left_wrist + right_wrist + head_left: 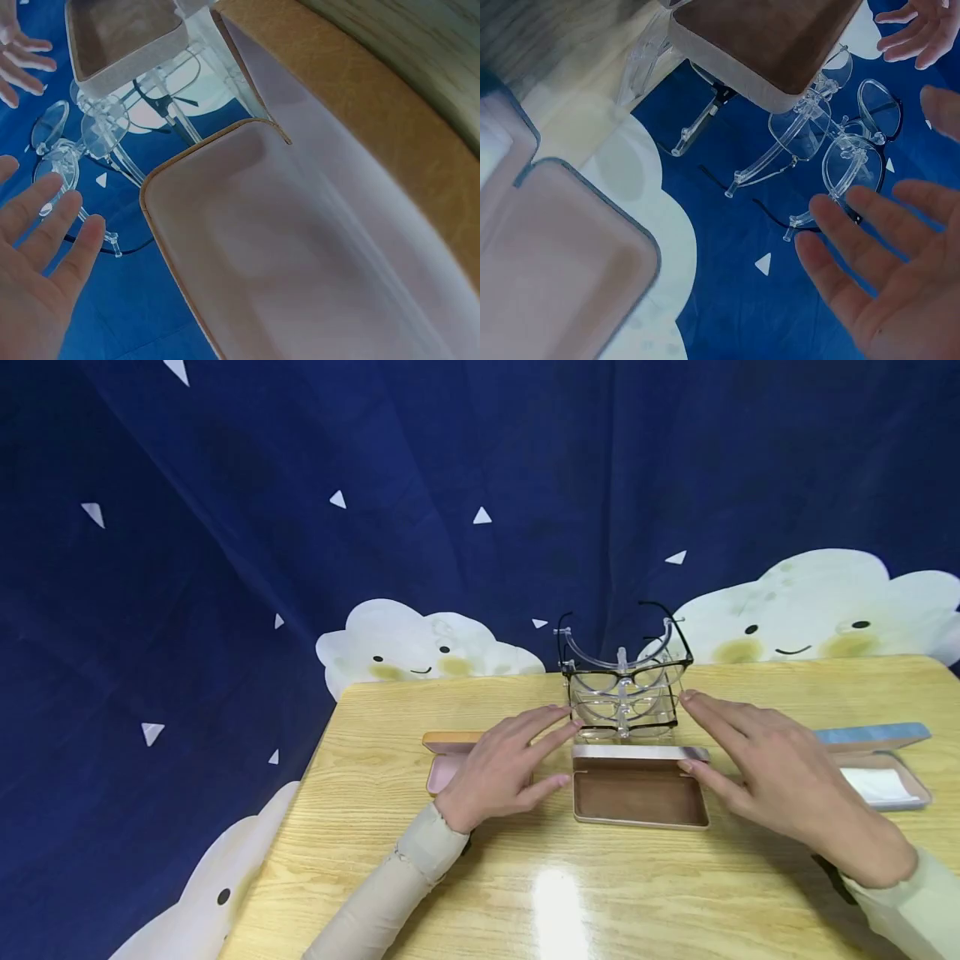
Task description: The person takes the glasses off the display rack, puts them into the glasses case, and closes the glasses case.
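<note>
Eyeglasses (658,676) on the clear stand (622,657) could topple if the left hand (504,766) or right hand (780,762), both empty with fingers extended, bumps it.

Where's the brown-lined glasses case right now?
In the head view, the open brown-lined glasses case sits right of centre on the wooden table, just in front of the clear eyeglasses stand.
</note>
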Available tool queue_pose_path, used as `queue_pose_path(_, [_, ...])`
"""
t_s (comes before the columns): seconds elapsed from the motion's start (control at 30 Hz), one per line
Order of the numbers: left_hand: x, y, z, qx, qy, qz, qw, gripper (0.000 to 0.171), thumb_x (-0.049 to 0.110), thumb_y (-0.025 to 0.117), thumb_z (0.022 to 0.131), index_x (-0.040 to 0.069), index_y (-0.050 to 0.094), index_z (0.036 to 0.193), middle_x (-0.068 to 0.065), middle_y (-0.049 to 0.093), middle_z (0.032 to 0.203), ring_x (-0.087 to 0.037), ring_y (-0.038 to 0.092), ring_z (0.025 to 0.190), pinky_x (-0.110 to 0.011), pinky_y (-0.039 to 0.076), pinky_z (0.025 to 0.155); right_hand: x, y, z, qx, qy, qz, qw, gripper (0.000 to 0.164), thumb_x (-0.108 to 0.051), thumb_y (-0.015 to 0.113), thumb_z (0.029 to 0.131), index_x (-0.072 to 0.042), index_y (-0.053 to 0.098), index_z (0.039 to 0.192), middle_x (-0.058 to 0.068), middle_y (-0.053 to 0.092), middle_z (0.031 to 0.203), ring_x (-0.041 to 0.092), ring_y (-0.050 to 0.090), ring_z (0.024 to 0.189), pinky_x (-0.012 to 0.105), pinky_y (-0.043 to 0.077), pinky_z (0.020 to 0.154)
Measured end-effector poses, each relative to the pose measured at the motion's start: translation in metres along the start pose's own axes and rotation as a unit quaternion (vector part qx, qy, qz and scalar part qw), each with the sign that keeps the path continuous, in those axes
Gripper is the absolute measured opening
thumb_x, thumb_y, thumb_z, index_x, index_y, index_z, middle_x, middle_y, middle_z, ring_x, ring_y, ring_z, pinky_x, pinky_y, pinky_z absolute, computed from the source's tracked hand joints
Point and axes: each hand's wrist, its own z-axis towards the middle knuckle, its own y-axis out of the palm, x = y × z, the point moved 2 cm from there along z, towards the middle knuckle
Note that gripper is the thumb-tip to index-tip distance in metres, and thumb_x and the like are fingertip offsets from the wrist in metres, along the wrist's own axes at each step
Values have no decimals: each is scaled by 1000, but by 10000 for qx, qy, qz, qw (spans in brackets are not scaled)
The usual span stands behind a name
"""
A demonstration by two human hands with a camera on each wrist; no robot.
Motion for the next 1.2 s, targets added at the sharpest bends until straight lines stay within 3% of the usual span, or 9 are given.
queue_pose_path(0.2, [-1, -3, 2, 232, -163, -55, 9996, 69, 44, 70, 97, 18, 47, 156, -8, 57, 155, -24, 56, 143, -38, 50, 118, 2, -1, -1, 248, 417, 237, 9985, 64, -48, 64, 98, -5, 60, 145, 24, 75, 123, 49, 73, 96, 64, 57, 78])
queue_pose_path(0.33, [0, -4, 4, 454, -298, -143, 9984, 65, 43, 68, 98, 17, 49, 155, -8, 59, 152, -24, 59, 139, -36, 51, 115, 2, 0, -3, 332, 643, 336, 9968, 65, -34, 74, 89, -5, 60, 145, 23, 76, 120, 48, 74, 95, 62, 57, 78])
queue_pose_path(0.5, [1, -5, 9, 710, -511, -344, 9956, 64, 39, 68, 99, 13, 50, 154, -8, 62, 149, -22, 61, 136, -33, 53, 113, 2, 1, -3, 431, 904, 393, 9942, 68, -26, 79, 84, -6, 60, 146, 20, 76, 122, 47, 74, 98, 60, 56, 78])
queue_pose_path(0.67, [1, -6, 11, 849, -788, -542, 9918, 61, 36, 67, 99, 10, 51, 153, -8, 63, 148, -20, 63, 133, -31, 54, 112, 1, 2, -2, 505, 1063, 403, 9922, 69, -22, 81, 81, -4, 60, 144, 19, 78, 118, 44, 75, 94, 59, 57, 68])
queue_pose_path(0.93, [1, -2, 10, 899, -1103, -761, 9869, 60, 35, 67, 100, 9, 52, 152, -8, 63, 147, -21, 63, 133, -33, 55, 110, 5, 3, 2, 551, 1415, 498, 9871, 70, -17, 85, 77, -1, 62, 141, 18, 79, 113, 42, 77, 89, 57, 53, 72])
queue_pose_path(1.2, [2, -1, 10, 971, -1267, -1045, 9816, 59, 34, 65, 101, 9, 51, 153, -8, 63, 148, -21, 63, 135, -34, 55, 111, 7, 0, 7, 569, 1468, 472, 9864, 68, -17, 84, 78, -1, 63, 140, 16, 80, 111, 39, 77, 85, 46, 52, 61])
